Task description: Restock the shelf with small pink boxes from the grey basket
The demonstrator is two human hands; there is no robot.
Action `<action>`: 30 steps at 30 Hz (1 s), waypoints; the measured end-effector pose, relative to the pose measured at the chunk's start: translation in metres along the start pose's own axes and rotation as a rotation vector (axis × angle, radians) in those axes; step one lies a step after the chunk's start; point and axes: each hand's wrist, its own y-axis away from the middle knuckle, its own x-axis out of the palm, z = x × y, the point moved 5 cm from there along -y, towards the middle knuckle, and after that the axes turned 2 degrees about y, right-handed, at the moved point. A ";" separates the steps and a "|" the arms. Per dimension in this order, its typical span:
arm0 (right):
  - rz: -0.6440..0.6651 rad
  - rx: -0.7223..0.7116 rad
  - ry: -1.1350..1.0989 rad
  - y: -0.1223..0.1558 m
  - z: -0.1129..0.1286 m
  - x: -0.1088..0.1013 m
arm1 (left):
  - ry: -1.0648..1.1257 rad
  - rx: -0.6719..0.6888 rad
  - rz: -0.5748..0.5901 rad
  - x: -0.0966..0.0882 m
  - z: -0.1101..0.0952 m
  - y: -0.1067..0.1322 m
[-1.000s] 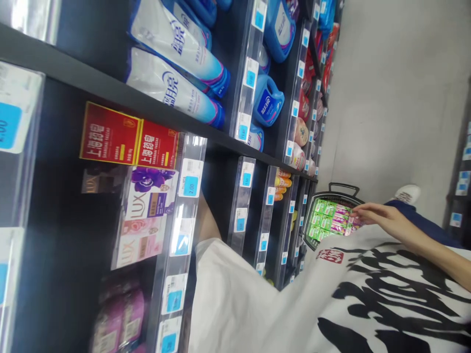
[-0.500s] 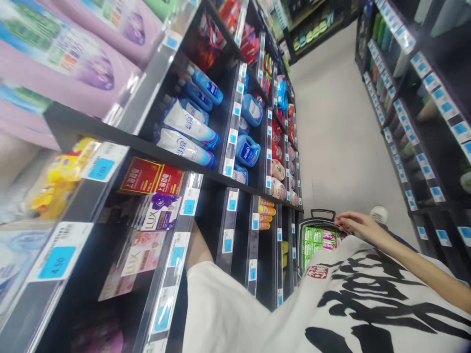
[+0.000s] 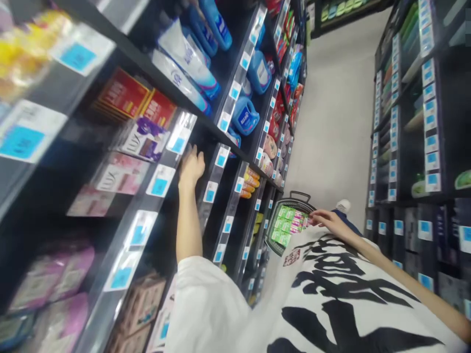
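Observation:
My left hand (image 3: 192,165) reaches into the dark shelf on the left, just behind a price strip (image 3: 182,132). Its thumb stands apart from the fingers, some of which are partly hidden, and no item shows in it. Nearest to it are purple LUX soap boxes (image 3: 144,138), with red boxes (image 3: 123,93) behind and pink LUX boxes (image 3: 119,172) below. On the right, my right hand (image 3: 327,219) is open, fingers loosely stretched beside the rim of a dark shopping basket (image 3: 270,235). Green and pink packs (image 3: 285,223) lie inside the basket.
Blue detergent bottles (image 3: 245,115) and white-and-blue tubes (image 3: 189,61) stand on the shelf above. Orange-yellow packs (image 3: 250,181) sit farther along. A grey floor aisle (image 3: 331,108) runs ahead, with another shelf rack (image 3: 405,147) on the right. A white shoe (image 3: 343,206) shows near the basket.
My left hand, hidden behind the shelf strip before, now shows at the shelf edge. The view has swung, so the shelf goods and basket appear farther left. My right hand remains beside the basket.

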 end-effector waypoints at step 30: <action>0.188 0.601 1.053 0.068 -0.146 -0.044 | 0.562 -0.754 1.333 0.389 -0.135 0.495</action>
